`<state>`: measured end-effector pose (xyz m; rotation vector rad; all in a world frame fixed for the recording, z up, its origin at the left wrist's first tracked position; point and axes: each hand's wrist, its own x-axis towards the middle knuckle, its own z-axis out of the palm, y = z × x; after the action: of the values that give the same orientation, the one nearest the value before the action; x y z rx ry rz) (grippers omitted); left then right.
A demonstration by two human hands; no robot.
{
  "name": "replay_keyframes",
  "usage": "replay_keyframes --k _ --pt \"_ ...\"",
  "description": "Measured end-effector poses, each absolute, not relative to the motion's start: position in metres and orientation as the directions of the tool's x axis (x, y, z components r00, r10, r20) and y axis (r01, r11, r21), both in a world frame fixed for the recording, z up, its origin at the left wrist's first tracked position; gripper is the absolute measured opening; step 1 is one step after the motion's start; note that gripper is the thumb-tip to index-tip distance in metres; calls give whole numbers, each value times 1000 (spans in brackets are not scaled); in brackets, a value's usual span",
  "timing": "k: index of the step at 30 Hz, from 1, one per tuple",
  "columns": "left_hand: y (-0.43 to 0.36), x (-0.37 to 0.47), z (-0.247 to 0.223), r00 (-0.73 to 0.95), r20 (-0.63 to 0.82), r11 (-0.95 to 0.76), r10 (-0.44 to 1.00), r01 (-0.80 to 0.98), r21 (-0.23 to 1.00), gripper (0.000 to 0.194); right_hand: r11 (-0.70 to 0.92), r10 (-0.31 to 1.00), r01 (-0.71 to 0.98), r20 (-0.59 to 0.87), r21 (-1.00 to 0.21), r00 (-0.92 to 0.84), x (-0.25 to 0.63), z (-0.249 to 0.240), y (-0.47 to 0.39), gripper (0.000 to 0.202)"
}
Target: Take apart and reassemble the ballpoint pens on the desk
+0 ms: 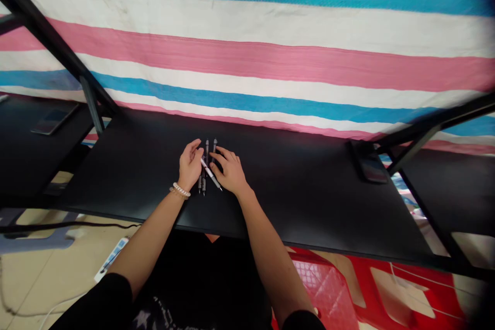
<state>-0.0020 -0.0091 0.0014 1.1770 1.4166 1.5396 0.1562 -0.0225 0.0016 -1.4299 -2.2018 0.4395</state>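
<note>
Black desk (309,191) beneath, a white pen (211,174) slants tip-nearward from left hand (190,167) toward right hand (231,171) — both half-curled, grip unclear.

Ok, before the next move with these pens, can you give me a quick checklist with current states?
1. Both hands in view: ok; left hand and right hand are on opposite sides of the pens.
2. White pen visible: ok; most of its length shows.
3. Pens parallel: not ok; the white pen slants relative to the dark pens.
4. Dark pens fully visible: not ok; they are partly covered.
5. Firm grip on any pen: cannot tell.
6. Phone-like device away from the pens: ok; it lies toward the table's right end.
</note>
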Motion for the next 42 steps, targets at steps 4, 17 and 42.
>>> replay_keyframes --k 4,17,42 --pt "-23 -9 6 -304 203 -160 931 162 974 24 418 908 768 216 -485 -358 156 3 -24 37" --pt "-106 -10 11 144 279 -297 949 700 649 34 457 889 767 209 -451 -407 151 6 -27 30" --pt "-81 -20 3 359 267 -447 894 743 498 78 335 935 543 202 -770 -291 168 8 -21 18"
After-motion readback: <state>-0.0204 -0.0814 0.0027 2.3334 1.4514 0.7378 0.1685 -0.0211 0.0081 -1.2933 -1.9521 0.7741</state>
